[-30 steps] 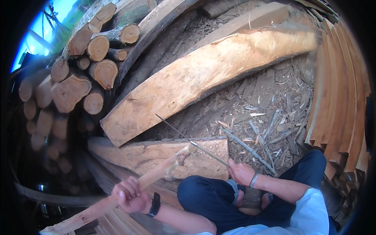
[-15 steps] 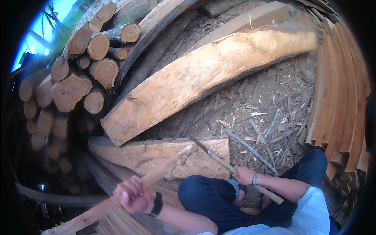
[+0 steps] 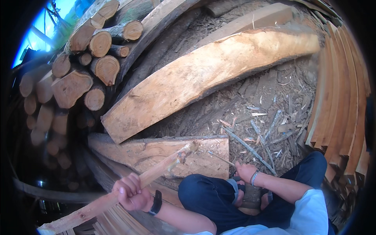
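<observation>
My left hand [image 3: 133, 192] is closed around a long peeled wooden pole [image 3: 161, 169]. The pole slants from the lower left up to the middle, its knotty far end over a thick board [image 3: 207, 154]. In my right hand [image 3: 245, 172], also closed, is a long-handled knife [image 3: 222, 159]. The knife points away to the upper left and looks foreshortened, so its blade is hard to make out. Its tip shows a little to the right of the pole's knotty end, apart from it in the picture.
A wide curved slab [image 3: 211, 74] lies beyond the board. Cut logs [image 3: 105, 69] are stacked at the left, sawn planks [image 3: 337, 105] at the right. Thin sticks [image 3: 246, 145] and wood chips litter the ground. My bent knee [image 3: 203, 196] is between my arms.
The knife has turned in my right hand: its dark blade and the handle's rear end, plain before, no longer show clearly. My left hand and the pole have barely shifted.
</observation>
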### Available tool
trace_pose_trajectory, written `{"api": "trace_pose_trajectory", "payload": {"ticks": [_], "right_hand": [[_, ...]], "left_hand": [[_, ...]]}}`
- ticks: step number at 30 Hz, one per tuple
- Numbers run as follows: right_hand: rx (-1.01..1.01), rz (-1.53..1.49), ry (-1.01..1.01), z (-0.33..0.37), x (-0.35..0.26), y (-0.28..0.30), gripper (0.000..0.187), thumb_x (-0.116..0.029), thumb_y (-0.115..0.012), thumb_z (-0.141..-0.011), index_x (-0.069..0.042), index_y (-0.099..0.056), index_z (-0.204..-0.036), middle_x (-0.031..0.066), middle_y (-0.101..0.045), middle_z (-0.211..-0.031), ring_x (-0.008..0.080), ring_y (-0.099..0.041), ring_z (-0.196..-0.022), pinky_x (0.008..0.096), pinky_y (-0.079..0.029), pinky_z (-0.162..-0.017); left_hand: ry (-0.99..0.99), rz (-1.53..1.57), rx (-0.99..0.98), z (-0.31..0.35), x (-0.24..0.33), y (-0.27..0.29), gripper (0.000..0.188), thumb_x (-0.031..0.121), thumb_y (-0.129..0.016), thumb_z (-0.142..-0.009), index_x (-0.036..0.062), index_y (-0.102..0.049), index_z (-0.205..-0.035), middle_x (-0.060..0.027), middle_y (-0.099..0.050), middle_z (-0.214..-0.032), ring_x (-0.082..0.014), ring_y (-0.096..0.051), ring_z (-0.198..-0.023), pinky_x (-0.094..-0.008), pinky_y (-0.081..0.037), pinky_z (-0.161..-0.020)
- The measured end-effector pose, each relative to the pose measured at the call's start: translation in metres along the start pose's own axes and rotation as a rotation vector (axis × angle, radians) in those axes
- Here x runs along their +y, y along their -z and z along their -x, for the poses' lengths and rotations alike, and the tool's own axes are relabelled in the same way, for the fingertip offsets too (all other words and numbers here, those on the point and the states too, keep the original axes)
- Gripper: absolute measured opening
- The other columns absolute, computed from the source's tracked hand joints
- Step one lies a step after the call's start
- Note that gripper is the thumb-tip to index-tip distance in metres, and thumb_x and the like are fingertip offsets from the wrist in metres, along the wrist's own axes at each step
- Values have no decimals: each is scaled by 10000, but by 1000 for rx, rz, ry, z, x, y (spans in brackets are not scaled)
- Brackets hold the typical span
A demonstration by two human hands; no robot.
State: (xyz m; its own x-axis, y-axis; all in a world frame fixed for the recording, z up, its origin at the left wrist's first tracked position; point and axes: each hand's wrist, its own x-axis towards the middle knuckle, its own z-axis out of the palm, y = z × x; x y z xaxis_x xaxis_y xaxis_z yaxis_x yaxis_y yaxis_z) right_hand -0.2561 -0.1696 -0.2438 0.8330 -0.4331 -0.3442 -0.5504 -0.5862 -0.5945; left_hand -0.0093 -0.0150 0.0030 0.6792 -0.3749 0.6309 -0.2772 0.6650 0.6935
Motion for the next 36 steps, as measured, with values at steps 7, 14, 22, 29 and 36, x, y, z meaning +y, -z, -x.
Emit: {"api": "trace_pose_trajectory", "payload": {"ticks": [7,14,22,29,36], "right_hand": [[-111,53,25,11,-6,-1,309,-200,-600,-851,45,-447,-961,266,-648,-804,415,-660,-764,482,-532,-650],[-676,-1379,-414,-14,12,-9,171,-217,-491,-963,-54,-443,-944,29,-472,-575,146,-478,-402,318,-390,-358],[195,-283,43,3,-24,28,205,-150,-472,-937,22,-374,-991,233,-612,-625,362,-662,-628,496,-509,-525],[-39,-16,-8,4,13,-20,281,-204,-526,-894,52,-442,-977,259,-626,-704,443,-637,-691,508,-519,-625],[-36,-263,40,4,11,-23,289,-235,-481,-934,53,-499,-941,268,-625,-742,394,-647,-644,470,-527,-585]], "left_hand": [[6,23,-23,0,2,4,343,143,-509,-823,139,-315,-541,4,-329,-437,-83,-267,-363,-243,-238,-420],[6,19,-10,2,0,5,341,146,-510,-820,138,-318,-539,5,-327,-434,-83,-263,-359,-243,-230,-413],[-13,-10,14,1,3,8,344,148,-508,-822,137,-315,-537,6,-324,-434,-83,-252,-359,-244,-231,-413],[17,-60,-53,0,0,-5,348,171,-481,-873,157,-301,-576,21,-308,-454,-73,-236,-373,-240,-238,-441],[18,-30,-102,0,-1,0,343,165,-477,-877,154,-303,-581,21,-308,-454,-71,-240,-372,-242,-238,-436]]}}
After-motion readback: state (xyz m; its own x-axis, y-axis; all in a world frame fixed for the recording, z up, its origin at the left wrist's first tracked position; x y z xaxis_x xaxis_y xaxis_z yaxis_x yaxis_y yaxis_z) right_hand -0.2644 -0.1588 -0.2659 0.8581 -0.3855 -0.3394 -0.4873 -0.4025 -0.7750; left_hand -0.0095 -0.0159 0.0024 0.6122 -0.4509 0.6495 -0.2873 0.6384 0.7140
